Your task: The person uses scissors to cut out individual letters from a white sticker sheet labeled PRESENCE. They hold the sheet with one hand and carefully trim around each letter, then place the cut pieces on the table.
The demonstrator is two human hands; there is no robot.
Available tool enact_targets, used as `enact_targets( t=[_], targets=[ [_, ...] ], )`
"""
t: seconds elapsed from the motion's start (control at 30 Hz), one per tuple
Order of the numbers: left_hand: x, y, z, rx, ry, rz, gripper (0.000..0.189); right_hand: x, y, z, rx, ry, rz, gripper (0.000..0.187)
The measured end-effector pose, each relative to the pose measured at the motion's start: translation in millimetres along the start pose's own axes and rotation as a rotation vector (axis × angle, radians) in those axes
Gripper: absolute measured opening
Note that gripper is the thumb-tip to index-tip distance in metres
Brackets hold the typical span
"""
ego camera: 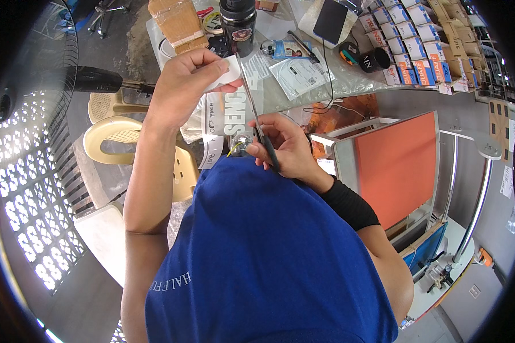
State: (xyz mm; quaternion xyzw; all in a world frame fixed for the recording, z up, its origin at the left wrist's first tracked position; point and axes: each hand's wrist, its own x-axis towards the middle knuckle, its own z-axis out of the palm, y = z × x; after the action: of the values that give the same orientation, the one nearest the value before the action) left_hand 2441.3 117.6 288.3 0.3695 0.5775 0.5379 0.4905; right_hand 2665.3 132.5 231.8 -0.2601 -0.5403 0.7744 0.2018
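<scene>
Between thumb and fingers, my left hand (193,79) holds a small white piece of paper or film (231,73) with a rounded lower edge. My right hand (285,145) grips the dark handles of a pair of scissors (251,100), whose long blades point up and away from me and lie at the right edge of the white piece. Whether the blades are apart is hard to tell. Under the hands lies a clear sheet with large white letters (235,113), with a white strip bearing handwriting (212,145) beside it.
A black bottle (239,30) and a cardboard box (178,21) stand beyond my hands. Farther right are a labelled plastic packet (300,77), a phone (330,21), a black cup (374,60) and stacked small boxes (412,43). An orange-topped press or stand (397,167) is at my right, a cream plastic chair (111,139) at left.
</scene>
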Motion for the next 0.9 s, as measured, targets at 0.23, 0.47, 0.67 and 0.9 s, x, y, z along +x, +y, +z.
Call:
enact_targets(
  t=[0.23,0.47,0.67,0.9],
  targets=[
    [-0.2,-1.0,-0.3,0.01,-0.005,0.003,0.012,0.0,-2.0,0.7,-0.02,0.002,0.003,0.044],
    [-0.5,-1.8,-0.3,0.022,-0.004,0.009,0.012,-0.5,-0.7,0.9,-0.029,0.006,-0.01,0.045],
    [-0.7,-1.7,-0.7,0.026,0.0,0.004,0.013,-1.3,-0.6,0.3,-0.047,0.007,0.007,0.044],
    [-1.2,-1.4,-1.5,0.009,-0.018,0.02,0.013,-0.1,2.2,1.0,-0.061,0.015,0.009,0.044]
  ],
)
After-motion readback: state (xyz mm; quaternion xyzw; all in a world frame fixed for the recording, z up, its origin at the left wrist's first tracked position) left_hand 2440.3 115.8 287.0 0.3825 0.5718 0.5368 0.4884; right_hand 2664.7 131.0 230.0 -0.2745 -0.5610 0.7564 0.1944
